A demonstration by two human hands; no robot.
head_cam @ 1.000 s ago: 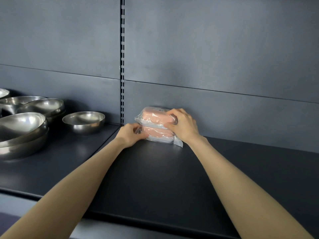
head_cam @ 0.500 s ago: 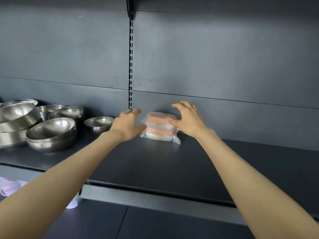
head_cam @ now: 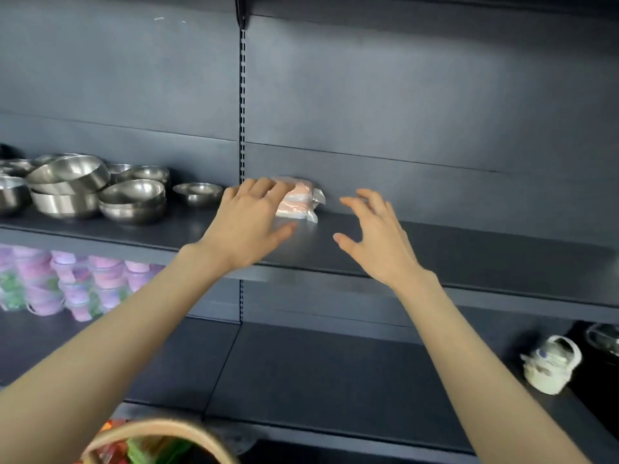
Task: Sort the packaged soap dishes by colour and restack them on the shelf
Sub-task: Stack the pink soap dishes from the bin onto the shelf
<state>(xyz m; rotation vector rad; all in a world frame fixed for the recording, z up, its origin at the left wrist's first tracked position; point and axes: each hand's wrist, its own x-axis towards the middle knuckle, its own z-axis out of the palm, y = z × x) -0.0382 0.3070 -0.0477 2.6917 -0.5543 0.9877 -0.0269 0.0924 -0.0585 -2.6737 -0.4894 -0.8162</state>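
Note:
Two pink soap dishes [head_cam: 299, 202] in clear plastic wrap lie stacked against the back wall of the dark shelf [head_cam: 469, 252]. My left hand [head_cam: 249, 226] hovers in front of the stack, fingers spread, covering its left part. My right hand [head_cam: 378, 239] is to the right of the stack, also spread and holding nothing. Neither hand touches the packages. A woven basket [head_cam: 157, 433] at the bottom edge holds more wrapped items in red and green, blurred.
Several steel bowls [head_cam: 100, 189] crowd the left part of the same shelf. Below them stand stacked pink and green containers [head_cam: 63, 283]. A white teapot [head_cam: 549, 366] sits on the lower shelf at right. A slotted upright [head_cam: 242, 105] divides the back wall.
Both hands have let go of the pink stack and pulled back from it. The view has backed away and dropped, so the lower shelf and basket now show.

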